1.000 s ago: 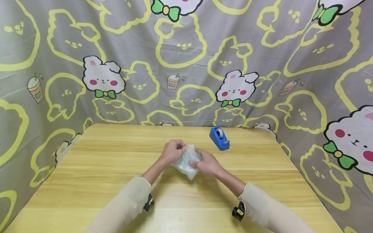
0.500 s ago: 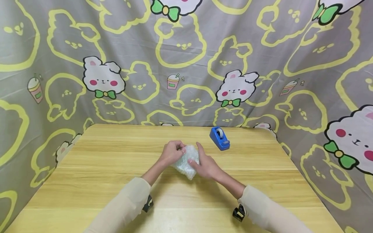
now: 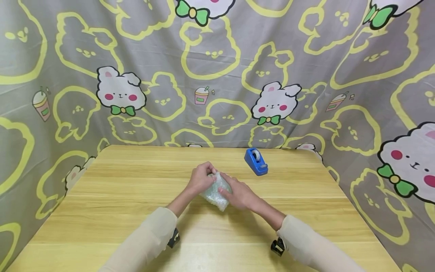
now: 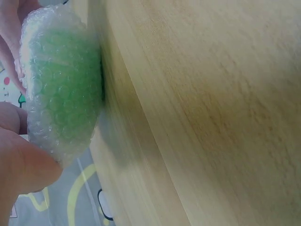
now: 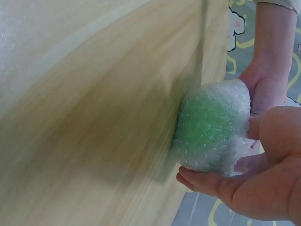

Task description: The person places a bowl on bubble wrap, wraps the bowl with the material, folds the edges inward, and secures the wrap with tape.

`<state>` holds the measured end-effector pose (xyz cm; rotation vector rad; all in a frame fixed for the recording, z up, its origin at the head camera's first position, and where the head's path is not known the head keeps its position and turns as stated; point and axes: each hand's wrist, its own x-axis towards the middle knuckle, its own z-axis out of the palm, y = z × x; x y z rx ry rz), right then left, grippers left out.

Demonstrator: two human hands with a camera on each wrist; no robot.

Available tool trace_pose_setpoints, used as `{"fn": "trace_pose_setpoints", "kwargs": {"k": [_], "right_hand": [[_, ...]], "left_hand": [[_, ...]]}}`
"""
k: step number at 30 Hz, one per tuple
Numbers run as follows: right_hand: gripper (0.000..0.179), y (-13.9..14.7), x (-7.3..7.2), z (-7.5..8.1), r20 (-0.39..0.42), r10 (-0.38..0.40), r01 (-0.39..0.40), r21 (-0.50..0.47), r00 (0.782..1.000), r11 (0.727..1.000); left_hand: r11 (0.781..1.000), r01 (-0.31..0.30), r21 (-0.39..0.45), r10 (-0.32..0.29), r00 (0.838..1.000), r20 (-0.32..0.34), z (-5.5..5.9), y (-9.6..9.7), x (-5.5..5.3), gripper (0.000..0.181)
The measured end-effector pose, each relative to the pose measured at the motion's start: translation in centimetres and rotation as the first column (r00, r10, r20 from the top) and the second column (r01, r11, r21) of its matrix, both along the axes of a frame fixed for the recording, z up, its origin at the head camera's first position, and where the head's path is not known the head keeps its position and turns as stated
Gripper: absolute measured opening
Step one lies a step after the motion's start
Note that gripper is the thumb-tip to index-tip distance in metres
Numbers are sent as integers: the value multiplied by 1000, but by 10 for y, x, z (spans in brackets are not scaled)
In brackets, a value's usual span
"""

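Note:
A bubble-wrapped bundle (image 3: pixel 216 194) sits mid-table between both hands. Something green shows through the wrap (image 4: pixel 63 84); its kind is hidden. At the bundle's upper left, my left hand (image 3: pixel 202 178) pinches the wrap with curled fingers and thumb. From the right, my right hand (image 3: pixel 239 192) grips the bundle, thumb on its near face and fingers reaching over its far upper edge. The right wrist view shows the right hand (image 5: pixel 268 174) with fingertips along the bundle's lower side, while the left hand (image 5: pixel 270 89) is behind the wrap.
A blue tape dispenser (image 3: pixel 256 161) with a roll of clear tape stands beyond the right hand, near the table's back. The wooden table (image 3: pixel 136 177) is bordered by a grey cartoon-print curtain (image 3: pixel 163 128) at the back and sides.
My right fingers lifted off the upper edge of the bundle half a second ago and have come back down over it, folding the wrap's top flatter. My left hand keeps its hold.

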<state>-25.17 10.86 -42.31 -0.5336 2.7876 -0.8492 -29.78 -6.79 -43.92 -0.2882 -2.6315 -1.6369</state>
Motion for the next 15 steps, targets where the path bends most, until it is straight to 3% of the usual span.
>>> {"fn": "trace_pose_setpoints", "kwargs": {"k": [4,8,10,12,15], "right_hand": [[65,0,-1,1,17,-1,1,16,1000,1000],[66,0,-2,0,24,-8,7,23,1000,1000],[66,0,-2,0,25,-10,10,24,1000,1000],[67,0,-2,0,24,-10,10,26,1000,1000],[67,-1,-2,0,21,-14,14,32,1000,999]], "left_hand": [[999,11,-43,-13,999,-44,1,2,0,25],[982,-2,-189,-26,989,-147,5,5,7,23],[966,-2,-260,-42,986,-161,9,6,12,24],[952,16,-305,-58,990,-131,16,7,19,29],[940,102,-325,-119,992,-33,29,6,31,45]]}}
